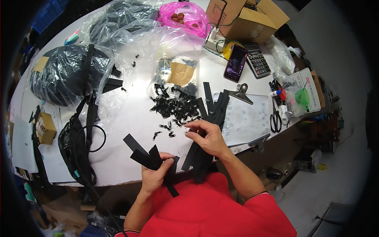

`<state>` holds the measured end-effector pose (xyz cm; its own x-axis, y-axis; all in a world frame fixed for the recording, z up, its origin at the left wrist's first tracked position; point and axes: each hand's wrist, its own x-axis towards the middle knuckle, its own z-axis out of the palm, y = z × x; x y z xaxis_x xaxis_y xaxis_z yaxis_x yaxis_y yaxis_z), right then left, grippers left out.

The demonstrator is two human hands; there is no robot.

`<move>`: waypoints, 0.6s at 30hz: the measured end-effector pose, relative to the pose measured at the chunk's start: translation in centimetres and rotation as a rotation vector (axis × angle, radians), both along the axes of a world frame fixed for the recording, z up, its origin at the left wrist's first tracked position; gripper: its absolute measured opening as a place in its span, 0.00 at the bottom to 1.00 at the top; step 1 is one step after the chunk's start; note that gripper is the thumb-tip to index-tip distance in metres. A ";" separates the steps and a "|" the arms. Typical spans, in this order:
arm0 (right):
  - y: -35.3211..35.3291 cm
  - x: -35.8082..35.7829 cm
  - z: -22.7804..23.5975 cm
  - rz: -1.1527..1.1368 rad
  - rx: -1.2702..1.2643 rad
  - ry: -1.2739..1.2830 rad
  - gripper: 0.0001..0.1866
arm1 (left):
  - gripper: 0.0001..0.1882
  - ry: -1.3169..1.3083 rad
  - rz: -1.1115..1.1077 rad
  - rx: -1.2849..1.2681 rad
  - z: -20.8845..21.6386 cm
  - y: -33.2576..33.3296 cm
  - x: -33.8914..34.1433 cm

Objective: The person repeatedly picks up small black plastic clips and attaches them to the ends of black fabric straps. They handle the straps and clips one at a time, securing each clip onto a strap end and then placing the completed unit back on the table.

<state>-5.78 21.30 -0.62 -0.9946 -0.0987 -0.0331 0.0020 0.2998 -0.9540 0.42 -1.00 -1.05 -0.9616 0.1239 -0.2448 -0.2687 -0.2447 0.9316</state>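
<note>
My left hand (156,173) grips a bundle of short black webbing strips (143,153) near the table's front edge; the strips fan out up and to the left. My right hand (205,136) pinches a small metal zipper slider (186,132) at its fingertips, just above more black strips (199,156) hanging over the edge. A heap of black zipper sliders (177,106) lies on the white table (130,118) right behind my right hand. Further black strips (215,103) lie beside the heap.
A black bag with straps (77,146) lies at left, a bagged black bundle (63,73) behind it. Clear plastic bags (130,35), a pink bag (183,15), cardboard boxes (244,19), a phone (235,62), a calculator (257,61), a clipboard with paper (248,114) and scissors (275,118) fill the back and right.
</note>
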 end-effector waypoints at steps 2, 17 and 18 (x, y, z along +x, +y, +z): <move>0.3 0.7 0.2 0.030 -0.055 -0.103 0.10 | 0.05 -0.021 -0.032 -0.007 0.3 0.0 -0.2; -0.3 4.9 1.5 0.139 -0.099 0.209 0.12 | 0.05 0.001 -0.111 0.033 0.9 0.6 0.4; -0.5 5.0 1.6 0.148 -0.094 0.207 0.12 | 0.05 0.027 -0.127 0.058 0.9 0.6 0.3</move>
<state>-0.82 20.82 0.98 -0.9537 -0.2362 0.1860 -0.2335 0.1921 -0.9532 0.76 -0.38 -0.15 -0.9435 0.2578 -0.2083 -0.2762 -0.2640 0.9241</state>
